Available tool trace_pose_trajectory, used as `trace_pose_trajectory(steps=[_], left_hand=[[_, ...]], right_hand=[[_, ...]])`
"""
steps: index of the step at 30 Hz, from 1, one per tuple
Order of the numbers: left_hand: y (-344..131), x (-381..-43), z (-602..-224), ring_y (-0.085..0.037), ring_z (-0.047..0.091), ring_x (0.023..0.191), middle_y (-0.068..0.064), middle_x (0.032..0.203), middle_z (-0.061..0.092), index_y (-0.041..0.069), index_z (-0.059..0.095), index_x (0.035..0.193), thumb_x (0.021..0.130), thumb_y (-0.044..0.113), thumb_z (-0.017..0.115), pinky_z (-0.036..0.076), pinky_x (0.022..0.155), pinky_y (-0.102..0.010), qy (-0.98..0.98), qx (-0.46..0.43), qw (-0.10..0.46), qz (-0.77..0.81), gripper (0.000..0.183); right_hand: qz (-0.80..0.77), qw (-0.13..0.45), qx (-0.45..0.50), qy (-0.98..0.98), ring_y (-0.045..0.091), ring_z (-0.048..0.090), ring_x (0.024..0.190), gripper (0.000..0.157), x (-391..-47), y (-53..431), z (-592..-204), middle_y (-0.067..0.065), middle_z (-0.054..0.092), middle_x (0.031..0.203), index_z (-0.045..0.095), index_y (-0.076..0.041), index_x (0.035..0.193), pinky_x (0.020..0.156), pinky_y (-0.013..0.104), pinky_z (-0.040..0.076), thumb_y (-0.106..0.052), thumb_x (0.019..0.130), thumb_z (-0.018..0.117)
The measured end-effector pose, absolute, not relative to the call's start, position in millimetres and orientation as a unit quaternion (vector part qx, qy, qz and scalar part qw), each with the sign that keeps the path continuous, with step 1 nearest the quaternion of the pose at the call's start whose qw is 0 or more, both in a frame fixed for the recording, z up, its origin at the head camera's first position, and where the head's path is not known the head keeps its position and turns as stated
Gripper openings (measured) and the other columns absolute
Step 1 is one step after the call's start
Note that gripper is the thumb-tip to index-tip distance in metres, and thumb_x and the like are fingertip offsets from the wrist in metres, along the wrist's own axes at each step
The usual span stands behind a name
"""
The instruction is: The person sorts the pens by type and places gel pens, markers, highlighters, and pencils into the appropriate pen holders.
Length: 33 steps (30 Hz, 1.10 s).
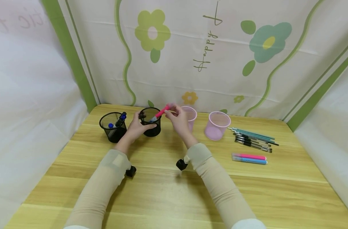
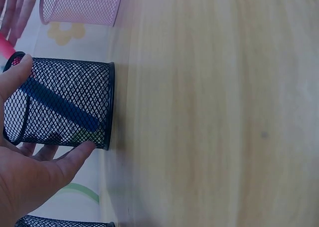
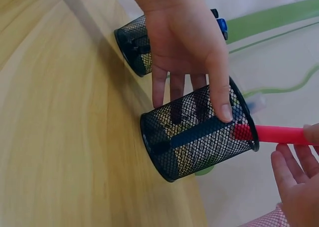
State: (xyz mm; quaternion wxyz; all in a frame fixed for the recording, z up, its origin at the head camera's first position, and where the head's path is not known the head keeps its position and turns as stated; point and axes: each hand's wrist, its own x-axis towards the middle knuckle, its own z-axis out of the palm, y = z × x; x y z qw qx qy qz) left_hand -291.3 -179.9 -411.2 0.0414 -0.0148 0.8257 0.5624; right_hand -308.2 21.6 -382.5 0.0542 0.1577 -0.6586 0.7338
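My left hand (image 1: 136,128) grips a black mesh pen cup (image 1: 151,131) at the back of the table, thumb on the near side and fingers around the far side. Between the thumb and fingers of my right hand (image 1: 179,121), a pink marker (image 1: 162,112) is pinched at a slant. Its lower end dips inside the cup's rim, as the right wrist view shows with the pink barrel (image 3: 279,134) crossing it. Through the mesh, a blue marker (image 2: 62,105) leans inside the same cup.
Left of my hands stands another black mesh cup (image 1: 116,136) with blue-ended markers (image 1: 121,119). Two pink mesh cups (image 1: 215,128) are to the right, one partly behind my right hand. Farther right lie teal pencils (image 1: 255,134), black pens (image 1: 249,143), a pink marker (image 1: 251,156) and a blue marker (image 1: 252,161).
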Motion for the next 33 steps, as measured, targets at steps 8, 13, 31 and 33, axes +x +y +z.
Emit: trace_pose_trajectory(steps=[8,13,31,33], left_hand=[[-180.7,-291.1,-410.1,-0.041,0.025,0.149,-0.019,0.163,0.026,0.011,0.010,0.162,0.089,0.037,0.082,0.027,0.119,-0.058,0.825,-0.017,0.044,0.563,0.105],[-180.3,-290.5,-409.9,-0.041,0.027,0.148,-0.020,0.162,0.028,0.010,0.013,0.161,0.089,0.036,0.082,0.028,0.119,-0.057,0.826,-0.016,0.041,0.563,0.103],[-181.1,-290.1,-411.0,-0.040,0.023,0.150,-0.016,0.163,0.028,0.009,0.013,0.160,0.090,0.035,0.081,0.026,0.119,-0.058,0.822,-0.007,0.044,0.568,0.102],[-180.5,-290.1,-410.8,-0.039,0.024,0.150,-0.015,0.162,0.029,0.009,0.014,0.160,0.090,0.036,0.082,0.027,0.119,-0.057,0.822,-0.006,0.041,0.567,0.101]], right_hand=[[0.711,0.043,0.163,-0.682,0.038,0.065,0.114,0.028,-308.4,22.7,-387.5,0.029,0.062,0.130,0.063,0.013,0.127,0.093,0.031,0.057,0.003,0.100,0.063],[0.702,0.038,0.170,-0.690,0.041,0.065,0.114,0.029,-307.1,24.3,-386.5,0.031,0.063,0.127,0.063,0.013,0.127,0.092,0.031,0.057,0.002,0.100,0.063],[0.589,0.039,0.252,-0.767,0.029,0.066,0.112,0.028,-291.6,57.6,-364.6,0.017,0.069,0.122,0.066,0.005,0.127,0.098,0.036,0.053,-0.005,0.101,0.064],[0.585,0.039,0.259,-0.767,0.029,0.067,0.111,0.028,-289.8,61.6,-362.7,0.017,0.070,0.121,0.067,0.005,0.126,0.098,0.037,0.054,-0.004,0.100,0.065]])
